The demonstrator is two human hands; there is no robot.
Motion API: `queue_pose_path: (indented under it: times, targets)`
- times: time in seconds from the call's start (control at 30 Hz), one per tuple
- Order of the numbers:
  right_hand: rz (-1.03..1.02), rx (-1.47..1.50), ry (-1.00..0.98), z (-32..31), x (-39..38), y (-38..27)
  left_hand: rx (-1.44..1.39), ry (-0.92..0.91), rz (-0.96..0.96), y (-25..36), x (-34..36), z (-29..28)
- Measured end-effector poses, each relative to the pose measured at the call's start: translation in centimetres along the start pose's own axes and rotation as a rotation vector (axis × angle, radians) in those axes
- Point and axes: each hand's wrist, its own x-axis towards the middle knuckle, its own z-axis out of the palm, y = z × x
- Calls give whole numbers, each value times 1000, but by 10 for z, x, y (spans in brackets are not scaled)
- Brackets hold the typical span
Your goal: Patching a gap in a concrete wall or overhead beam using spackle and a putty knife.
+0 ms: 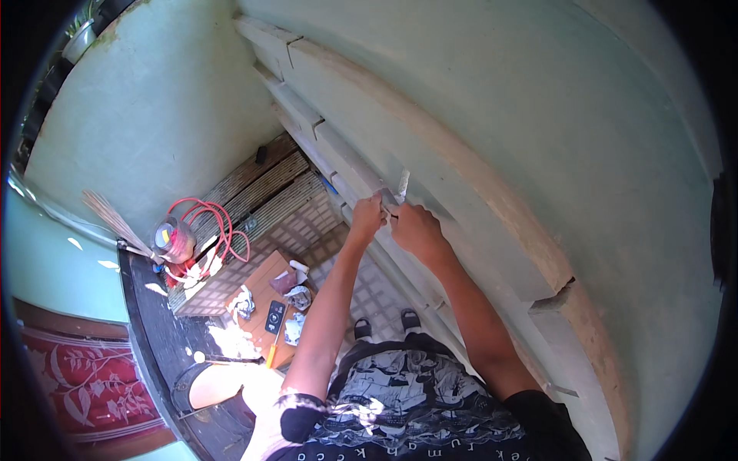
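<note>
My left hand [367, 220] and my right hand [418, 230] meet close together in front of the pale green wall, above its stepped white ledge. Both hands are closed, their fingertips nearly touching. Between them shows a small flat grey piece [388, 197], which my left fingers seem to pinch at its edge. A narrow whitish strip [404, 183] stands just beyond my right fingers; whether it is held or lies against the wall, I cannot tell. Something thin and dark sits at my right fingertips, and the rest of what that hand grips is hidden.
A brown board [261, 288] at left bears crumpled paper [298, 297], a black handset-like device [274, 316] and an orange-handled tool [271, 355]. Beyond lie a coiled red hose [223, 223], a container [174, 240], a stick broom [115, 215] and wooden slats [269, 184]. A rounded ledge [461, 165] runs along the wall.
</note>
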Motion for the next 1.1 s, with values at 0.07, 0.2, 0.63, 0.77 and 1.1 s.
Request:
queue_pose_path:
  times: [0.07, 0.2, 0.63, 0.77, 1.1]
  targets:
    - [-7, 3, 1, 0, 0, 0, -42, -39, -63, 7, -3, 0]
    - [7, -65, -27, -4, -4, -4, -72, -30, -149, 2, -6, 1]
    - [12, 28, -84, -15, 4, 0, 732, 62, 562, -17, 11, -3]
    - [5, 5, -107, -14, -12, 0, 367, -110, 308, -43, 16, -12]
    - [-13, 15, -89, -18, -31, -3, 603, -158, 358, -46, 20, -18]
